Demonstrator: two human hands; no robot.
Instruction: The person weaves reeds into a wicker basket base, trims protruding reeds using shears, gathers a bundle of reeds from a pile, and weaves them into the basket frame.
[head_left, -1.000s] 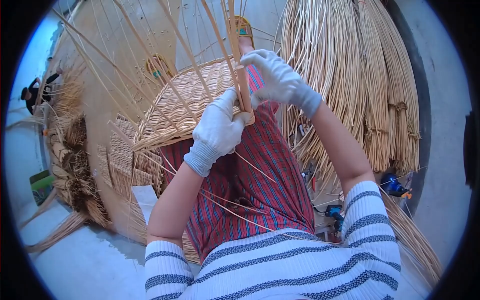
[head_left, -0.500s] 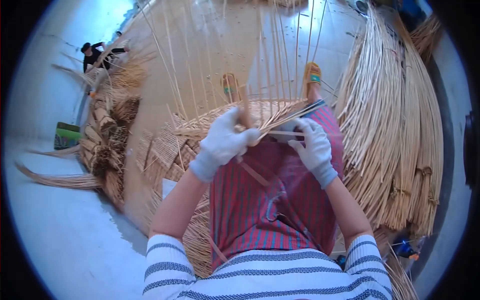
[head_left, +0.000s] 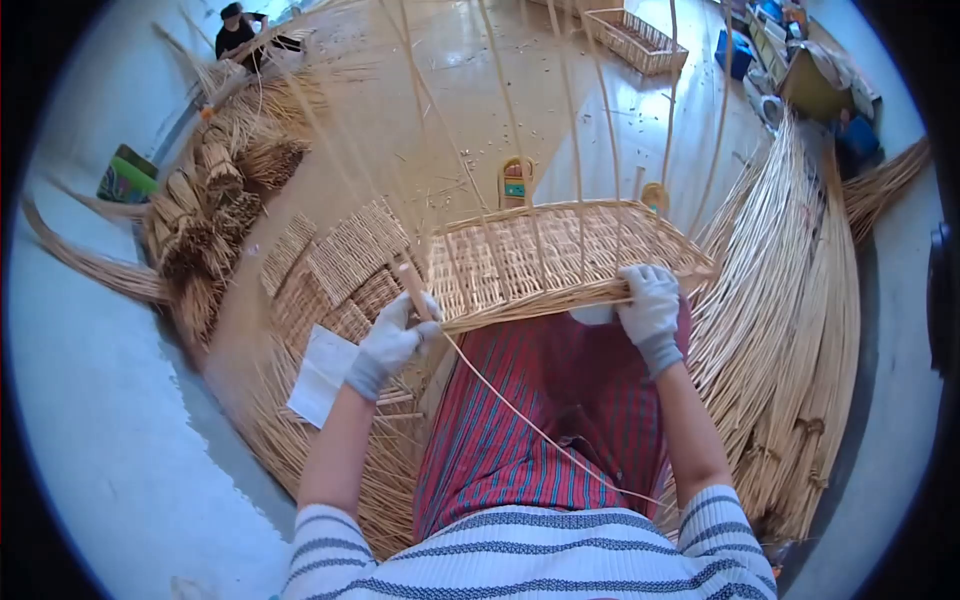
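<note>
Fingers of the left hand (head_left: 388,338) wrap the peg (head_left: 411,287) at the near-left corner of the woven panel (head_left: 555,255), while the right hand (head_left: 652,305) grips its near edge, apparently steadying it over the lap (head_left: 500,450). Beyond, bundled canes (head_left: 770,330) line the floor's (head_left: 640,120) sides.

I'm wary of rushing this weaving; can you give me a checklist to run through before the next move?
1. Left hand holding the wooden post at the near-left corner: ok.
2. Right hand on the near edge of the woven panel: ok, towards its right end.
3. Loose strand clear of the lap: not ok, it trails across the striped cloth.
4. Tall stakes standing up from the panel: ok, several do.
5. Panel's underside sound: cannot tell, hidden from this view.
</note>
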